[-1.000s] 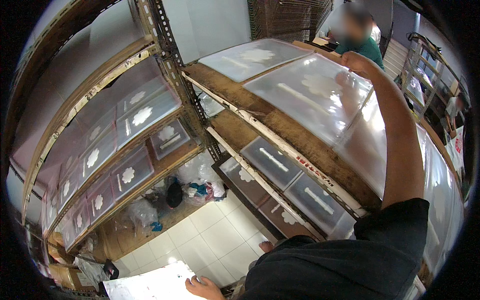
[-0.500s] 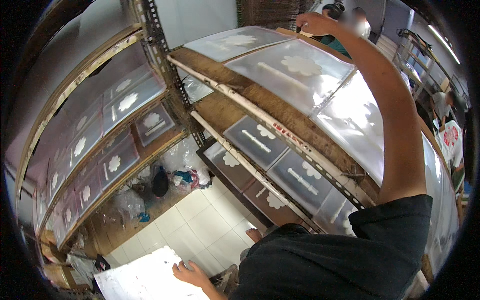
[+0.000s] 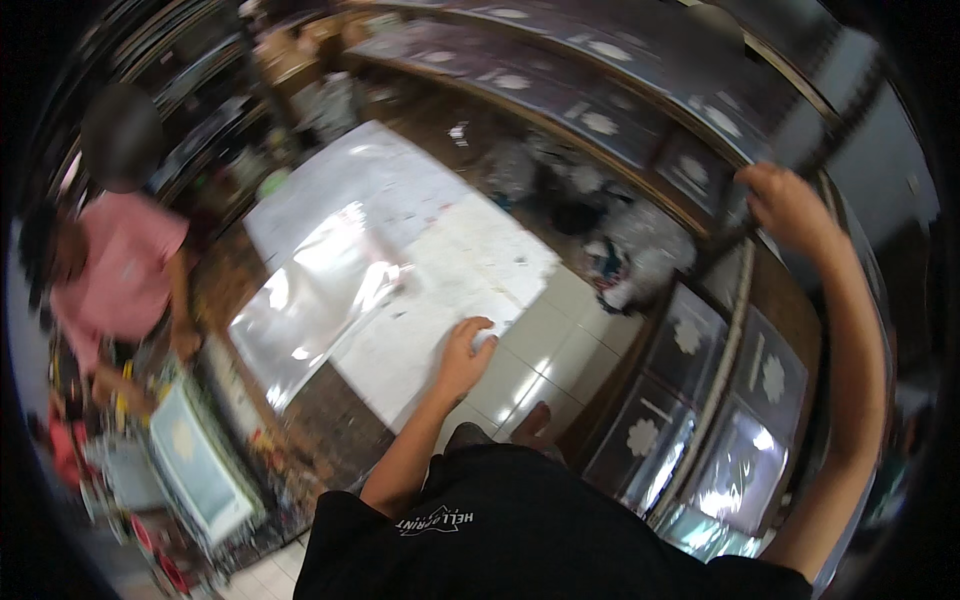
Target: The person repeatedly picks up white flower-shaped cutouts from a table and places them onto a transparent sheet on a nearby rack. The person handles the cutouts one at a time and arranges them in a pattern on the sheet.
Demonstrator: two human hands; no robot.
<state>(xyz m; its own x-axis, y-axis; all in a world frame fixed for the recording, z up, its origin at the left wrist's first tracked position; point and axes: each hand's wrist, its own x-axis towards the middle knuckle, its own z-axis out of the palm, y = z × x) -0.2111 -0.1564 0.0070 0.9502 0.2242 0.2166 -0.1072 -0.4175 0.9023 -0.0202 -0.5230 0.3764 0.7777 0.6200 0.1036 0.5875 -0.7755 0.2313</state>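
My left hand (image 3: 465, 357) is at the near right edge of a white board (image 3: 470, 270), its fingers apart and nothing in them. A clear plastic sheet (image 3: 315, 300) with bright reflections lies across the board's left part, overhanging toward the table. My right hand (image 3: 792, 208) is raised at the right, in front of a shelf corner. Its fingers are curled in; blur hides whatever may be between them. Below my right arm, a rack holds clear sheets (image 3: 685, 335) with pale flower-shaped and bar-shaped prints.
More printed sheets lie on long shelves (image 3: 600, 125) at the back. Crumpled plastic bags (image 3: 645, 240) fill the floor beneath. On the left, a person in a pink shirt (image 3: 125, 265) stands by a framed screen (image 3: 200, 460) on the stained table (image 3: 340, 415). Cardboard boxes (image 3: 290, 60) are farther back.
My view has swung left, bringing the board, clear sheet and pink-shirted person into sight. My right hand has left the top of the rack. My left hand stays near the white board's edge.
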